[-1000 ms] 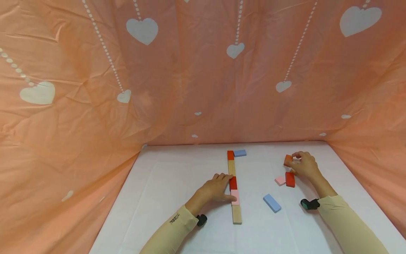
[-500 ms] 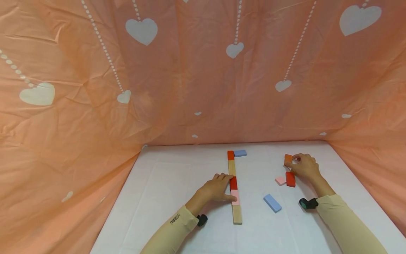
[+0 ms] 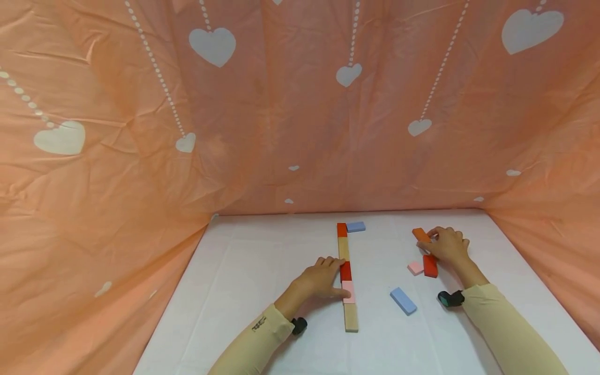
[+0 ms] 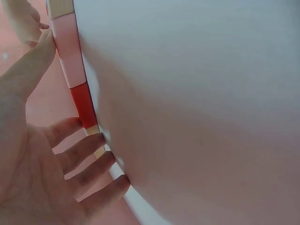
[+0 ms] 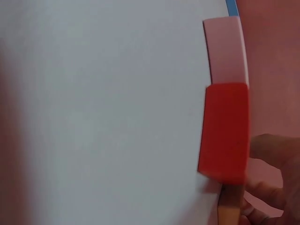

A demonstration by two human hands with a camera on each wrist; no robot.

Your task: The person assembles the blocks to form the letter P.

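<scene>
In the head view, a straight row of flat blocks runs away from the person. It has a tan block (image 3: 351, 317) nearest, then a pink block (image 3: 348, 292), a red block (image 3: 345, 271), another tan block (image 3: 344, 248) and a red end block (image 3: 342, 229). My left hand (image 3: 319, 277) lies along its left side, fingers extended, thumb at the pink block and forefinger at the middle red one. On the right, my right hand (image 3: 449, 246) pinches an orange block (image 3: 420, 235) between thumb and fingers. Close below it lies a loose red block (image 3: 429, 266), with a small pink block (image 3: 415, 268) beside it.
A blue block (image 3: 355, 226) lies by the row's far end. Another blue block (image 3: 403, 301) rests at an angle between the row and my right arm. The white tabletop (image 3: 262, 239) ends at an orange curtain (image 3: 262, 130) printed with white hearts.
The orange block has shifted slightly left and turned to a slant in my right hand, which moved left slightly too. My left hand and the row look unchanged.
</scene>
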